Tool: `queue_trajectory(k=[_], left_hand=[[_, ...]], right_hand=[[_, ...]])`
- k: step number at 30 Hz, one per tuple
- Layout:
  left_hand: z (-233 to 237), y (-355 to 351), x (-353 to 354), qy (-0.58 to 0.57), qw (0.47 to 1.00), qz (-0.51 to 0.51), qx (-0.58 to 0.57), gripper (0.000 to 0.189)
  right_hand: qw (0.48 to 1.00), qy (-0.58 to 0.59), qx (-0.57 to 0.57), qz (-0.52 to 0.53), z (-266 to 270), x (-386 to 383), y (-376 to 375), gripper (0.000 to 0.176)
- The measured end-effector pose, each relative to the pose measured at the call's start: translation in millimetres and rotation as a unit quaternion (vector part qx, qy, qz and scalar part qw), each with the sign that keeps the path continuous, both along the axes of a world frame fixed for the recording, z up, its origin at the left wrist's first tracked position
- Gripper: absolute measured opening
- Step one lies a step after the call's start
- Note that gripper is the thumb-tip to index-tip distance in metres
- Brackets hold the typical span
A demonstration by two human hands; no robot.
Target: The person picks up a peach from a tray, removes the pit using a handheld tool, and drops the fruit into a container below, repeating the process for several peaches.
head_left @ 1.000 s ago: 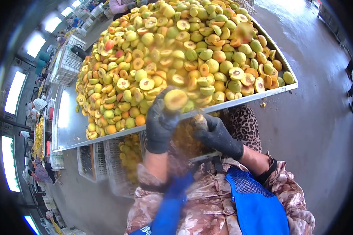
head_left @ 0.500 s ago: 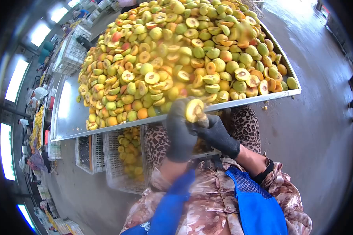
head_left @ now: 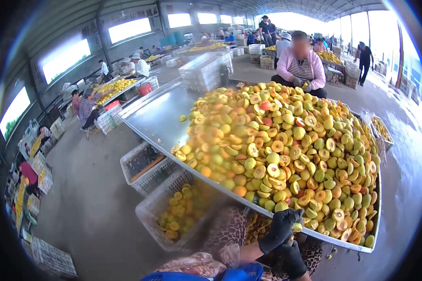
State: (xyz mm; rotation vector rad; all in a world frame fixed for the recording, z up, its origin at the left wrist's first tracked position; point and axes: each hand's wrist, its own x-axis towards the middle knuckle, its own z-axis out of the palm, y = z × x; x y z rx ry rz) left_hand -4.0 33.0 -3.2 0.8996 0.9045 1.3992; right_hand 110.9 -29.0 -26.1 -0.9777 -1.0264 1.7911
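My left hand (head_left: 280,230), in a dark glove, is at the near edge of the table and closed around a yellow-green peach half (head_left: 297,227). Just below it is my right hand (head_left: 290,260), also gloved, with its fingers curled shut. A small pale thing shows at the top of the right hand, close under the peach half; I cannot make out what it is. Right beyond both hands, a big heap of halved peaches (head_left: 286,154), some with brown stones showing, covers much of the metal-rimmed table (head_left: 164,112).
A crate of peach pieces (head_left: 150,220) stands on the floor left of my legs, beside another crate (head_left: 138,161). White crates (head_left: 204,72) are stacked on the table's far left. Across the heap sits a person in pink (head_left: 309,72). Several people work at other tables behind.
The view has swung up and to the left, so the hall and the person opposite now show. My hands appear lower and further right, still close together, the left still holding a peach half.
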Motion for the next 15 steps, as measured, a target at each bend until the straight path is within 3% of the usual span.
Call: queue_trajectory(k=[2, 5, 8, 9, 11, 13, 14, 15], left_hand=[[-3, -2, -1, -0.079, 0.996, -0.038, -0.020, 0.027], [6, 0, -6, -0.144, 0.984, -0.104, -0.005, 0.028], [49, -12, -23, -0.139, 0.966, -0.216, 0.022, 0.037], [47, -13, -23, -0.165, 0.949, -0.261, 0.056, 0.037], [49, -15, -28, -0.140, 0.908, -0.380, 0.110, 0.036], [45, -13, -32, -0.126, 0.880, -0.436, 0.143, 0.025], [27, -11, -34, -0.065, 0.934, -0.295, 0.189, 0.019], [27, -15, -40, 0.002, 0.956, -0.222, 0.194, 0.017]], right_hand=[[0.994, -0.047, 0.088, -0.049, -34, -7, -1, 0.025], [0.998, -0.006, -0.038, -0.052, -37, 5, -2, 0.032], [0.984, 0.106, -0.097, 0.101, 11, 13, -6, 0.041], [0.965, 0.127, -0.133, 0.186, 0, 31, -5, 0.046], [0.988, 0.024, 0.072, 0.133, -13, 28, 8, 0.040], [0.958, -0.084, 0.261, 0.081, -12, 17, 21, 0.035], [0.930, -0.144, 0.326, 0.093, -2, 16, 16, 0.038], [0.892, -0.204, 0.391, 0.098, 20, 9, 12, 0.042]])
